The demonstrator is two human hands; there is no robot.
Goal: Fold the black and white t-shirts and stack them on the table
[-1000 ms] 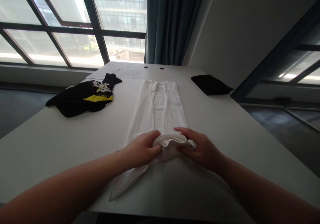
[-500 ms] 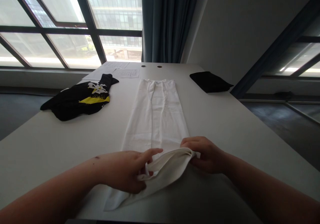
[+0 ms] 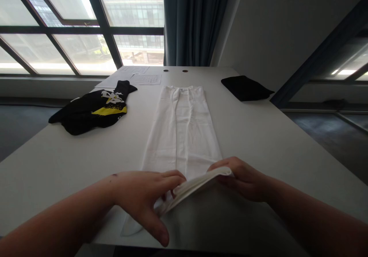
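Observation:
A white garment (image 3: 198, 128) lies lengthwise on the table, narrowed into a long strip with a seam down its middle. Its near end is lifted and folded over into layers. My right hand (image 3: 244, 178) pinches the right corner of that raised end, thumb hidden behind the cloth. At the left side of the fold, my left hand (image 3: 152, 195) is open, its thumb stretched down and away from the fingers. Those fingers rest against the cloth, with their tips partly hidden. A loose flap of the white garment trails below the left wrist.
A crumpled black garment with yellow and white print (image 3: 109, 111) lies at the table's left edge. A folded black cloth (image 3: 245, 88) sits at the far right. Paper sheets (image 3: 145, 79) lie near the back of the white table (image 3: 250, 134), beside two round cable holes.
The raised near end has flattened from a gaping fold into a narrow, layered edge. My left hand has let go of the edge and spread its thumb; my right keeps its grip.

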